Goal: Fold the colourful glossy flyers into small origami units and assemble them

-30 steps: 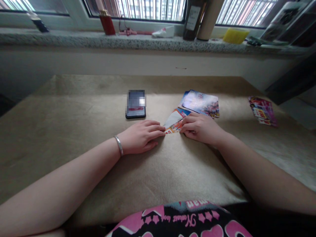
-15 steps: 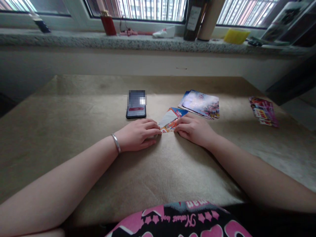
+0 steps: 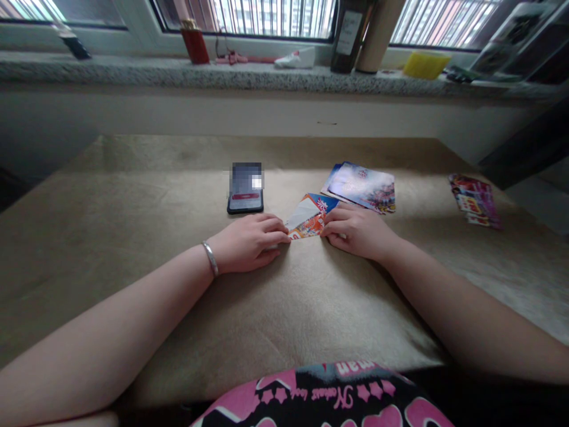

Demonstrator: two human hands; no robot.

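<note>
A folded piece of colourful printed paper (image 3: 309,220) lies on the table between my hands, orange, blue and white, with a slanted white flap. My left hand (image 3: 251,242) holds its left corner down with the fingertips, and a silver bangle circles that wrist. Along the front edge at the right, my right hand (image 3: 358,231) grips the paper, its fingers bent together over it and covering that end. Just behind the right hand, a stack of glossy picture sheets (image 3: 362,184) lies close to the folded paper.
A phone (image 3: 246,201) with a partly blurred screen lies beyond my left hand. Several pink-purple printed papers (image 3: 475,201) sit at the far right of the brown-covered table (image 3: 133,225). Bottles, a red container (image 3: 194,44) and a yellow object (image 3: 425,64) stand on the stone windowsill.
My right hand has slid a little to the right along the paper's front edge, baring more of the orange print. My left hand stays at the left corner.
</note>
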